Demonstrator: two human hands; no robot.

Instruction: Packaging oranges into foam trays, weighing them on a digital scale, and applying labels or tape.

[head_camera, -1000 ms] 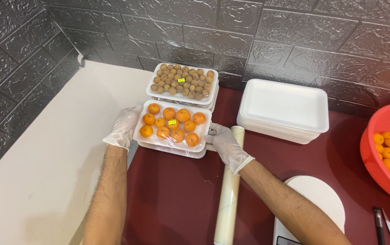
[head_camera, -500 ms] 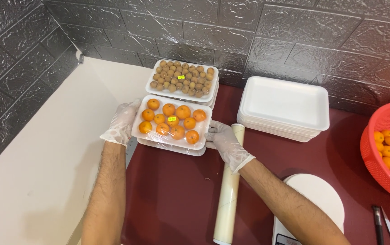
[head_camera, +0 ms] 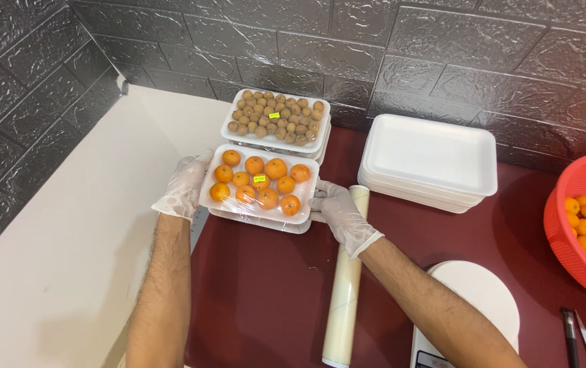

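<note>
The white foam tray of small oranges under clear wrap (head_camera: 260, 185) sits between both gloved hands, left hand (head_camera: 182, 187) and right hand (head_camera: 337, 210), fingers gripping its short ends, its long axis running hand to hand.

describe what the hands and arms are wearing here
Both the left hand and the right hand wear thin, see-through disposable gloves that end at the wrist. The forearms are bare, with no sleeves, watch or jewellery in view.
</note>
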